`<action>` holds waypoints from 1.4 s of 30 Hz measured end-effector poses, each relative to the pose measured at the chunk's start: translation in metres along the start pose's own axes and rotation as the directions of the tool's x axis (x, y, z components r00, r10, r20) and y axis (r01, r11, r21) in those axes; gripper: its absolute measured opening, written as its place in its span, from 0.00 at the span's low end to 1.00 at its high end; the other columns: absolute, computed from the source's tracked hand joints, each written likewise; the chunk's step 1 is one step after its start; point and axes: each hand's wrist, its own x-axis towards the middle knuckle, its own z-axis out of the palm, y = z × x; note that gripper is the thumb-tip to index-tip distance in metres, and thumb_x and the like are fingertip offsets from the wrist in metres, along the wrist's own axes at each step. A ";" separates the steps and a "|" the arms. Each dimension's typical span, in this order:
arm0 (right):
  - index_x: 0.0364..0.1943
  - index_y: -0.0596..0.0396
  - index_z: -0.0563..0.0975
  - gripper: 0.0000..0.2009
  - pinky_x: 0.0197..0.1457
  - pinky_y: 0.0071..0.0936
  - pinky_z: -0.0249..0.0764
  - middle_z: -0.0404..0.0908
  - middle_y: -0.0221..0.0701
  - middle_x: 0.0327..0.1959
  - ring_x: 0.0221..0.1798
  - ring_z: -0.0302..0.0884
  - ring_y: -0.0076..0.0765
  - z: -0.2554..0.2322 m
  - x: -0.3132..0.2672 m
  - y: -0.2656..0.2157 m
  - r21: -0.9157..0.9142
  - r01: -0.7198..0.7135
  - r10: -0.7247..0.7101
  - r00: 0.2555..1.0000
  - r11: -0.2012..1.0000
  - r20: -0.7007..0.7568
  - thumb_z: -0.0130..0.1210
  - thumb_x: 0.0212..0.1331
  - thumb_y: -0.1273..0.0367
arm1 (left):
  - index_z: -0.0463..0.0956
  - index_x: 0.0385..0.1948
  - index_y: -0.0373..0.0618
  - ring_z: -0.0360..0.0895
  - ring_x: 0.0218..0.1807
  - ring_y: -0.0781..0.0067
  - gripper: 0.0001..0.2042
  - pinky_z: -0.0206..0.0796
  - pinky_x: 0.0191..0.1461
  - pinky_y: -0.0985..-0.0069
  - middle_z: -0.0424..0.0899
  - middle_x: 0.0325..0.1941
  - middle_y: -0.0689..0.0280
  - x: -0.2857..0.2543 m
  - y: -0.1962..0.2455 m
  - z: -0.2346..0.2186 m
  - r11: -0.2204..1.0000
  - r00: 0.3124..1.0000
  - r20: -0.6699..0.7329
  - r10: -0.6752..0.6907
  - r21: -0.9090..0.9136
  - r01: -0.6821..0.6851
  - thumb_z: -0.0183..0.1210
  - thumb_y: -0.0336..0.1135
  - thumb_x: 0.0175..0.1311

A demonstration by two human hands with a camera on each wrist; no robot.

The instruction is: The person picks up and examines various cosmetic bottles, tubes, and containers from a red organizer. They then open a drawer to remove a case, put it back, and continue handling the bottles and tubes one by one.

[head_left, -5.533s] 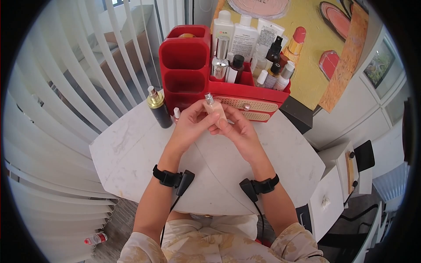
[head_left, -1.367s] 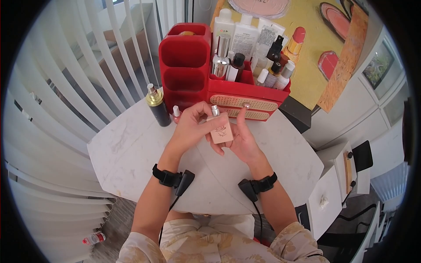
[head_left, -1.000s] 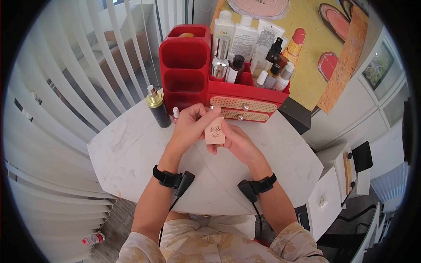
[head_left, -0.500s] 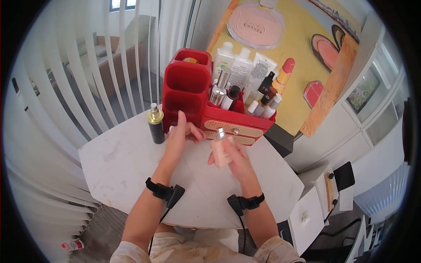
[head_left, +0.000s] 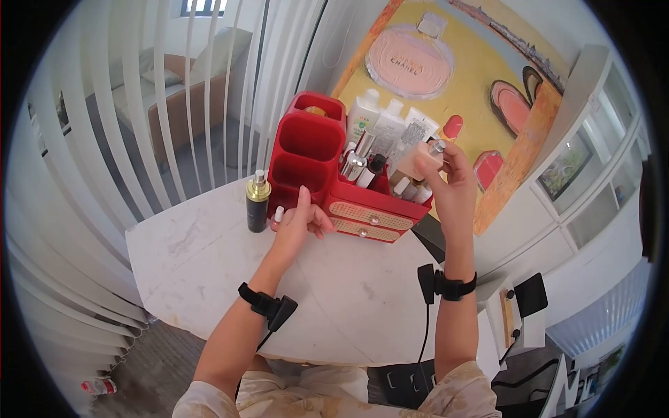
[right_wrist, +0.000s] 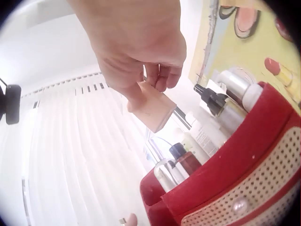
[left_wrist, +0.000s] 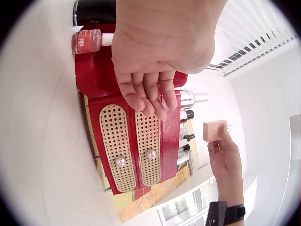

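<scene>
My right hand (head_left: 454, 187) pinches a pale pink, flat-sided perfume bottle (head_left: 417, 163) with a silver spray neck. It holds the bottle up over the right part of the red cosmetics organizer (head_left: 382, 202). In the right wrist view, the perfume bottle (right_wrist: 154, 107) hangs tilted above the skincare bottles, with thumb and fingers at its neck end. Holding nothing, my left hand (head_left: 296, 228) hovers before the organizer's left front, its fingers loosely curled. Beside it stands a small nail polish bottle (head_left: 277, 219) with a white cap, its coral-red colour plain in the left wrist view.
Left of the organizer stands a dark pump bottle (head_left: 257, 207) with a gold collar. White bottles (head_left: 364, 111), a silver bottle (head_left: 355, 164) and several smaller ones fill the organizer's right compartments. Behind leans a yellow painting (head_left: 411, 63). The white marbled table (head_left: 313, 299) extends toward me.
My left hand has let go of the perfume bottle. My right hand has carried it from in front of the drawers up and right, over the organizer. The head view has tilted upward.
</scene>
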 end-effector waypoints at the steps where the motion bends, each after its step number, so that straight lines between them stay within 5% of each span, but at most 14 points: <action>1: 0.53 0.61 0.77 0.19 0.46 0.21 0.76 0.83 0.27 0.43 0.44 0.78 0.20 0.001 0.004 -0.003 -0.025 -0.016 0.017 1.000 1.000 0.014 0.70 0.59 0.74 | 0.78 0.23 0.41 0.80 0.35 0.72 0.43 0.70 0.43 0.76 0.86 0.30 0.60 0.000 0.000 0.000 1.000 1.000 -0.002 -0.001 -0.003 0.001 0.25 0.70 0.77; 5: 0.49 0.61 0.78 0.16 0.40 0.20 0.76 0.83 0.28 0.39 0.37 0.77 0.18 0.011 0.008 -0.009 -0.158 0.048 -0.037 0.997 0.986 0.068 0.69 0.59 0.74 | 0.79 0.23 0.41 0.80 0.35 0.72 0.43 0.70 0.42 0.76 0.86 0.29 0.60 0.000 0.000 0.000 1.000 1.000 0.002 0.010 -0.019 -0.010 0.25 0.69 0.77; 8: 0.46 0.61 0.78 0.15 0.36 0.20 0.76 0.83 0.28 0.31 0.32 0.79 0.19 0.015 0.004 -0.013 -0.235 -0.047 0.066 0.995 0.971 0.074 0.69 0.58 0.71 | 0.79 0.23 0.41 0.80 0.35 0.72 0.43 0.71 0.42 0.76 0.86 0.29 0.60 0.000 0.000 -0.001 0.999 1.000 0.004 0.024 -0.024 -0.024 0.25 0.69 0.77; 14: 0.38 0.62 0.78 0.16 0.32 0.30 0.77 0.80 0.39 0.21 0.24 0.81 0.36 0.022 0.006 -0.002 -0.512 0.108 -0.094 0.994 0.852 0.054 0.68 0.54 0.64 | 0.79 0.23 0.41 0.80 0.35 0.72 0.43 0.71 0.42 0.76 0.85 0.29 0.60 0.000 0.001 0.000 0.999 0.999 0.007 0.032 -0.037 -0.032 0.25 0.69 0.77; 23: 0.33 0.64 0.78 0.15 0.37 0.42 0.79 0.83 0.48 0.25 0.31 0.84 0.56 0.035 0.017 -0.001 -0.651 0.069 0.009 0.993 0.756 0.114 0.68 0.52 0.65 | 0.78 0.23 0.41 0.80 0.34 0.72 0.42 0.71 0.42 0.76 0.86 0.29 0.60 0.001 -0.001 -0.002 0.999 1.000 0.009 0.020 -0.031 -0.020 0.25 0.69 0.77; 32: 0.28 0.66 0.81 0.12 0.40 0.43 0.81 0.83 0.51 0.25 0.32 0.85 0.57 0.040 0.017 0.004 -0.683 0.081 0.038 0.987 0.726 0.157 0.65 0.53 0.67 | 0.78 0.23 0.41 0.79 0.34 0.73 0.43 0.70 0.42 0.76 0.85 0.28 0.61 0.000 0.001 -0.001 0.999 0.999 0.027 0.032 -0.039 -0.031 0.24 0.70 0.77; 42: 0.34 0.66 0.84 0.11 0.41 0.41 0.81 0.85 0.51 0.29 0.33 0.86 0.56 0.038 0.013 0.005 -0.642 0.059 0.079 0.980 0.764 0.184 0.60 0.61 0.68 | 0.78 0.23 0.41 0.79 0.33 0.72 0.43 0.70 0.42 0.76 0.85 0.27 0.60 0.000 0.000 0.000 0.996 0.998 0.015 0.066 -0.059 -0.065 0.23 0.70 0.77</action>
